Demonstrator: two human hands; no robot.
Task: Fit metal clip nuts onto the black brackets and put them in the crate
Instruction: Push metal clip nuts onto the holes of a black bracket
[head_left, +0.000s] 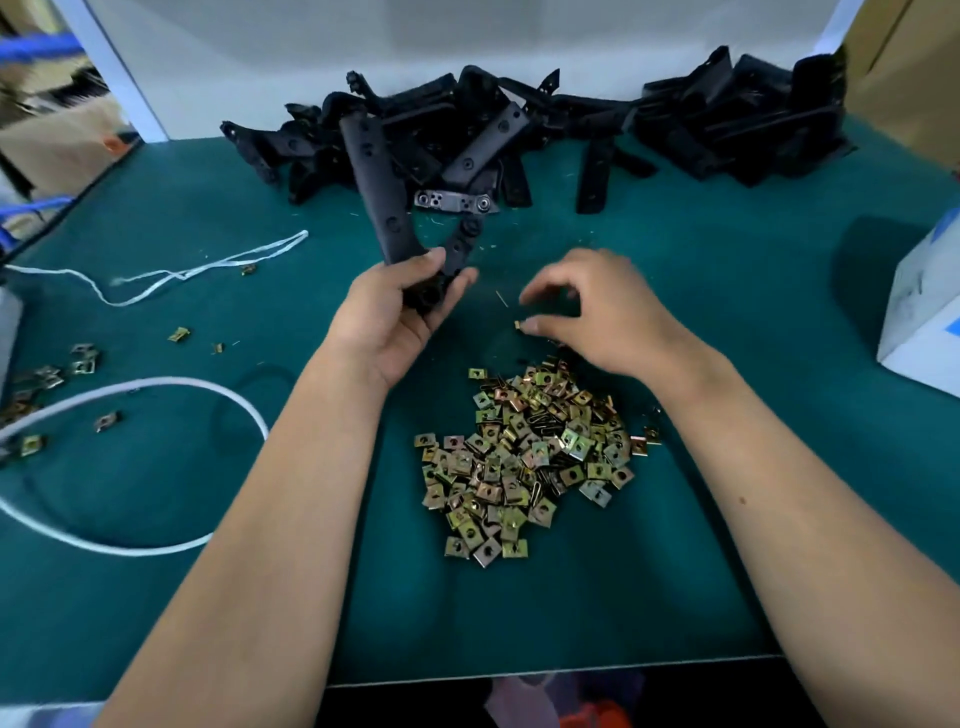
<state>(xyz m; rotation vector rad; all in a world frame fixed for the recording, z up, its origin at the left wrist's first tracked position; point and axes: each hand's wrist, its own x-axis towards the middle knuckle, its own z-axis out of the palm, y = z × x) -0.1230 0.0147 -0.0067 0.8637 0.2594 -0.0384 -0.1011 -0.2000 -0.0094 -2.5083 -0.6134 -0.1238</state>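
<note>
My left hand (400, 312) grips a black V-shaped bracket (376, 192) by its joint, with both arms of the bracket pointing up and away. My right hand (597, 312) hovers just right of it, blurred, fingers curled, thumb and fingertip pinching a small brass-coloured clip nut (518, 325). A heap of clip nuts (524, 457) lies on the green mat (727, 364) below my hands. A pile of black brackets (467, 135) sits at the back. No crate is in view.
More black brackets (737, 119) are stacked back right. A white box (924, 312) stands at the right edge. White cord (156, 384) and string (208, 267) lie on the left with several stray clip nuts (83, 358). The table's front edge (550, 670) is near.
</note>
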